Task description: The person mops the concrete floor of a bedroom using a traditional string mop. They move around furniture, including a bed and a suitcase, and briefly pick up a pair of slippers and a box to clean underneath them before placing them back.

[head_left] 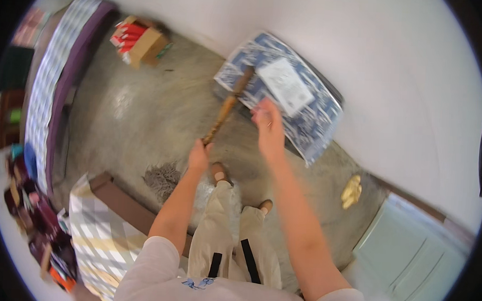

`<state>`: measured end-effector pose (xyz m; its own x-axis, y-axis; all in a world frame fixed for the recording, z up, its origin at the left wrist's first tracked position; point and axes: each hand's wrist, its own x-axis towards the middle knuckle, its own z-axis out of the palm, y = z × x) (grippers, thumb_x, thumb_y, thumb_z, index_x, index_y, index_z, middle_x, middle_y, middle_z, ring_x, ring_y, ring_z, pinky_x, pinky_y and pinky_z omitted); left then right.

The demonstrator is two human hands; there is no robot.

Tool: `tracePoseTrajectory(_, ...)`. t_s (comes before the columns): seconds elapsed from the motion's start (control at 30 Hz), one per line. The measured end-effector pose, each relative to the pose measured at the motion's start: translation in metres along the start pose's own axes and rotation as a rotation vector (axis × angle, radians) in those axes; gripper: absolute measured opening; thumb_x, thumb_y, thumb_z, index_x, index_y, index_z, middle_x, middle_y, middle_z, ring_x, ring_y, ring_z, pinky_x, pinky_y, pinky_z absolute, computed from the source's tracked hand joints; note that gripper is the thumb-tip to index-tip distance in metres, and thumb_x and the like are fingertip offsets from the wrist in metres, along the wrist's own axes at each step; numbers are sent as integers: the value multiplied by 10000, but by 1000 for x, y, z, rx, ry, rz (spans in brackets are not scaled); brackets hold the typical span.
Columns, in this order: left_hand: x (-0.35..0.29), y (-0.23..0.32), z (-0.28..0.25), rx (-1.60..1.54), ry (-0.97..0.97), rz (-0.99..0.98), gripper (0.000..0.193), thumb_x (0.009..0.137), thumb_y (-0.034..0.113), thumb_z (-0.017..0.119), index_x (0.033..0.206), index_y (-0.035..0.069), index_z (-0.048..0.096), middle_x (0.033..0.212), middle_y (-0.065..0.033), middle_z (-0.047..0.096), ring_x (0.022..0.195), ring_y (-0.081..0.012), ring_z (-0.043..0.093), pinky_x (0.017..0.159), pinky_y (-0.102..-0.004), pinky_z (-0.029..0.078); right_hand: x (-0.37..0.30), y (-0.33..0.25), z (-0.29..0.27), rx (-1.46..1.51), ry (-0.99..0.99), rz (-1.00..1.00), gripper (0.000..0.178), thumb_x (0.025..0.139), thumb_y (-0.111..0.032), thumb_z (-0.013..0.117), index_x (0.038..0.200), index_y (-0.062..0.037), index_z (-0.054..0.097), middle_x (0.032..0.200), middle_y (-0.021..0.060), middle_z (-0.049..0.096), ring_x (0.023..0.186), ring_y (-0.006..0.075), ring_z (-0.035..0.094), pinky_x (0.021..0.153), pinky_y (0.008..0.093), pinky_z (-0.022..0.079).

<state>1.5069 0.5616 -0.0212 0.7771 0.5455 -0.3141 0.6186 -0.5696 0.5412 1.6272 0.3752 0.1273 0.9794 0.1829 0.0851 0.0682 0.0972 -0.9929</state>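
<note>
My left hand [199, 157] is closed around the wooden handle of a mop [225, 111], which slants up to the right and ends in a darker brown tip. A grey, stringy mop head [162, 179] rests on the floor roughly in line with it; the join does not show. My right hand [268, 122], a little blurred, is held out to the right of the handle and apart from it. Its fingers are half bent with nothing visible in them. Beyond it lies a blue and white patterned package [322, 113] in clear plastic, with a white sheet [285, 87] on top.
A bed with a checked cover [59, 62] runs along the left. A cardboard box [147, 47] holding red things stands at the back. Checked cloth covers furniture [101, 219] at lower left. Yellow slipper-like things [351, 192] lie at right, near a pale green cabinet [392, 248].
</note>
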Motion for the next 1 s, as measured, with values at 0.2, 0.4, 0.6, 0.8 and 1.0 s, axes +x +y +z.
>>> tracePoseTrajectory(0.2, -25, -28, 8, 287, 255, 149, 557, 783, 65, 634, 1286, 66, 397, 1138, -208, 512, 1102, -355, 478, 919, -425, 401, -185, 23, -143, 143, 126, 498, 179, 895, -143, 567, 992, 5, 591, 864, 39, 612, 771, 101, 565, 704, 234, 456)
tracePoseTrajectory(0.4, -135, -6, 46, -100, 0, -68, 364, 793, -17, 570, 1150, 41, 525, 789, -100, 622, 709, -208, 626, 618, -346, 497, -349, 74, -316, 142, 456, 529, 129, 845, -23, 575, 966, 11, 601, 815, 60, 619, 674, 121, 605, 602, 240, 511)
tracePoseTrajectory(0.6, -261, 35, 158, -104, -153, 16, 216, 821, 11, 544, 1034, 18, 579, 786, -112, 646, 574, -180, 606, 478, -298, 500, -417, 71, -478, 261, 633, 559, 115, 868, -65, 553, 961, -13, 598, 774, 81, 622, 557, 107, 573, 488, 241, 466)
tracePoseTrajectory(0.8, -323, 127, 328, 135, -180, 200, 294, 765, -22, 565, 1053, 37, 563, 982, -132, 612, 780, -239, 602, 674, -375, 500, -495, 132, -623, 243, 836, 550, 97, 876, -61, 544, 942, -18, 602, 742, 68, 611, 553, 99, 562, 479, 230, 462)
tracePoseTrajectory(1.0, -375, 280, 585, 510, -500, 812, 319, 746, 111, 584, 1063, 73, 583, 1096, -170, 554, 977, -350, 542, 851, -410, 443, -551, 291, -771, 224, 1090, 554, 178, 839, -38, 555, 1014, -50, 586, 784, 57, 612, 599, 133, 573, 557, 261, 484)
